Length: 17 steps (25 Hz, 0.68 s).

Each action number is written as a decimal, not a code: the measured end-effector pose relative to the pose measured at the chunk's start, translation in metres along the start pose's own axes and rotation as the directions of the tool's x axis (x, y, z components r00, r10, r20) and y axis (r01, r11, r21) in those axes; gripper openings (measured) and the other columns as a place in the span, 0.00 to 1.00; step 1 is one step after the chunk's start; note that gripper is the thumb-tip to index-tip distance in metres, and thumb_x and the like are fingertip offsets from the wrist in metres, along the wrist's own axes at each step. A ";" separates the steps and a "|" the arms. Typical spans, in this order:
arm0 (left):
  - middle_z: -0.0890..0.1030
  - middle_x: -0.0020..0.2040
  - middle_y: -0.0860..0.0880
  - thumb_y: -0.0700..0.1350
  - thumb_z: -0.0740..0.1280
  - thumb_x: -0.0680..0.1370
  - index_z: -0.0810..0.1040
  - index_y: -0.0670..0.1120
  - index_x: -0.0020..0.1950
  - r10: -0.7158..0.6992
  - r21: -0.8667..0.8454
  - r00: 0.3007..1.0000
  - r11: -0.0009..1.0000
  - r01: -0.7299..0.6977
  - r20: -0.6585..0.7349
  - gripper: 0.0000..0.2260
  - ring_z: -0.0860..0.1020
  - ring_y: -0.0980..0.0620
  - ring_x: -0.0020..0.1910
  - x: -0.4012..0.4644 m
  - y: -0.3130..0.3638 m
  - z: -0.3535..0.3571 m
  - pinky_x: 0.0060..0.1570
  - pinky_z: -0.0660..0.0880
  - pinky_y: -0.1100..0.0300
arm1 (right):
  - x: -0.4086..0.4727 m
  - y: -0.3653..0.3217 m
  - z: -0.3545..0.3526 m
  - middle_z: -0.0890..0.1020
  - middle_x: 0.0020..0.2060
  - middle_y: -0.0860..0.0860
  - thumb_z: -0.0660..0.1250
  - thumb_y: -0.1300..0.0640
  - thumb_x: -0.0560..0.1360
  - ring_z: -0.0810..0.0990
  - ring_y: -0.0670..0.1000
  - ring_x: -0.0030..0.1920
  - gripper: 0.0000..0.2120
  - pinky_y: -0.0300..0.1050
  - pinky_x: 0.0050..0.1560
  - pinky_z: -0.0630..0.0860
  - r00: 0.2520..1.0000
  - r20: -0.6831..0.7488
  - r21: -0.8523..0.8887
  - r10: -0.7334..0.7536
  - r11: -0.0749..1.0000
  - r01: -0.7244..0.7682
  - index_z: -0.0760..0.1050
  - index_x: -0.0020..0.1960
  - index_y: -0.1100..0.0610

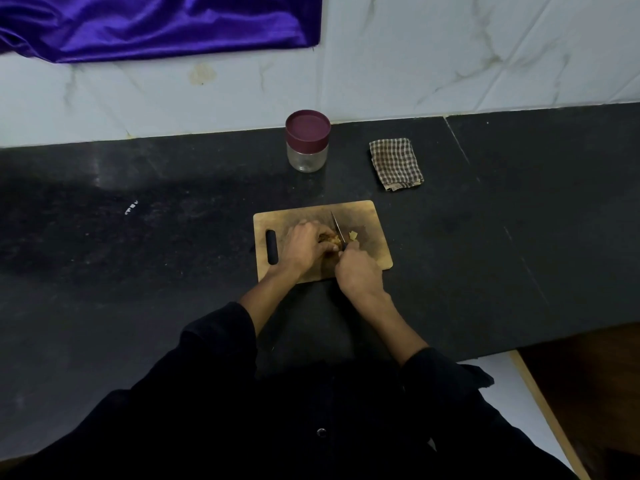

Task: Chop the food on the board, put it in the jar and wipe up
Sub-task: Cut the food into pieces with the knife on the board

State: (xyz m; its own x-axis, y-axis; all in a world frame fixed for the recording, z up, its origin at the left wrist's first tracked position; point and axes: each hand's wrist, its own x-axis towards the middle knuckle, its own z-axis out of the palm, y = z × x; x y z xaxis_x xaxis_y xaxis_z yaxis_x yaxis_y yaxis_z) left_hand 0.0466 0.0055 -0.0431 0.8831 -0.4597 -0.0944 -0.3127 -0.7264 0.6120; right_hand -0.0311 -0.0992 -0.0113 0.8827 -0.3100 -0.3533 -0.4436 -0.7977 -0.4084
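A wooden chopping board (367,216) with a dark handle slot lies on the black counter. My left hand (304,245) curls over a brownish lump of food (329,238) in the board's middle and holds it down. My right hand (358,271) grips a small knife (337,226), its blade pointing away from me and set against the food's right side. A small cut piece (353,234) lies just right of the blade. A clear jar (307,142) with a maroon lid on stands behind the board. A checked cloth (396,163) lies folded to the jar's right.
The black counter (138,254) runs left and right, with its front edge near my body. A marble-patterned wall rises behind it. A purple satin fabric (156,22) hangs at the upper left. Wooden furniture (588,393) stands at the lower right.
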 end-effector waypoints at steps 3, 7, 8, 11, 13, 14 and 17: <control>0.82 0.54 0.51 0.45 0.72 0.72 0.82 0.51 0.52 -0.011 -0.009 1.000 1.000 0.011 -0.001 0.10 0.75 0.51 0.58 0.001 -0.001 0.000 0.63 0.70 0.47 | -0.003 0.000 0.005 0.80 0.52 0.57 0.55 0.57 0.83 0.81 0.57 0.52 0.09 0.51 0.48 0.75 1.000 -0.023 -0.016 0.001 1.000 -0.002 0.69 0.60 0.59; 0.82 0.55 0.51 0.46 0.73 0.71 0.82 0.50 0.54 -0.018 -0.006 1.000 1.000 0.018 -0.017 0.12 0.75 0.51 0.59 0.001 -0.001 0.000 0.63 0.70 0.48 | -0.017 0.010 0.009 0.81 0.49 0.56 0.54 0.56 0.84 0.81 0.56 0.50 0.11 0.50 0.45 0.72 0.999 -0.035 -0.022 0.004 1.000 -0.004 0.68 0.63 0.60; 0.82 0.55 0.51 0.46 0.73 0.71 0.82 0.50 0.55 -0.016 -0.002 1.000 1.000 0.016 -0.018 0.12 0.75 0.51 0.59 0.001 -0.001 0.000 0.62 0.70 0.48 | -0.020 0.012 0.009 0.81 0.49 0.56 0.54 0.56 0.84 0.81 0.56 0.49 0.11 0.51 0.46 0.73 1.000 -0.030 -0.020 0.000 1.000 -0.001 0.68 0.62 0.59; 0.82 0.54 0.51 0.46 0.74 0.71 0.82 0.50 0.54 -0.008 -0.007 1.000 1.000 0.008 -0.004 0.12 0.76 0.51 0.58 0.002 -0.001 0.001 0.62 0.71 0.48 | -0.015 0.010 0.007 0.81 0.50 0.56 0.54 0.56 0.84 0.81 0.56 0.50 0.09 0.53 0.48 0.75 1.000 -0.028 -0.019 0.000 1.000 -0.001 0.69 0.59 0.59; 0.82 0.53 0.51 0.45 0.74 0.71 0.82 0.50 0.52 -0.013 -0.034 1.000 0.999 0.013 0.004 0.11 0.77 0.52 0.57 0.003 -0.001 0.001 0.61 0.71 0.49 | -0.004 0.002 0.005 0.81 0.52 0.57 0.55 0.57 0.83 0.81 0.58 0.52 0.10 0.53 0.48 0.75 1.000 -0.025 -0.035 0.009 0.999 -0.010 0.70 0.60 0.59; 0.82 0.53 0.51 0.45 0.74 0.71 0.82 0.50 0.52 -0.018 -0.049 1.000 0.999 0.019 0.010 0.10 0.77 0.52 0.56 0.002 -0.001 0.001 0.61 0.72 0.49 | 0.001 -0.001 0.004 0.81 0.53 0.57 0.55 0.57 0.83 0.81 0.58 0.52 0.10 0.52 0.48 0.76 1.000 -0.021 -0.042 0.016 0.999 -0.016 0.70 0.60 0.60; 0.83 0.52 0.51 0.44 0.74 0.71 0.83 0.49 0.52 -0.018 -0.077 1.000 0.997 0.019 0.009 0.10 0.78 0.53 0.55 0.002 -0.001 0.000 0.60 0.73 0.50 | 0.005 -0.002 0.006 0.81 0.53 0.57 0.55 0.57 0.83 0.81 0.58 0.52 0.10 0.52 0.48 0.77 1.000 -0.013 -0.042 0.011 0.999 -0.012 0.70 0.60 0.60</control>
State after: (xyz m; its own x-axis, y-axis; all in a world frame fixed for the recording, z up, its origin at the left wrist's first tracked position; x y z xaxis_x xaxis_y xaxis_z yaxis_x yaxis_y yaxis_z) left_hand 0.0482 0.0049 -0.0440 0.8854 -0.4509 -0.1128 -0.2678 -0.6933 0.6690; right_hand -0.0268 -0.0959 -0.0173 0.8796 -0.3258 -0.3466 -0.4470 -0.8152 -0.3682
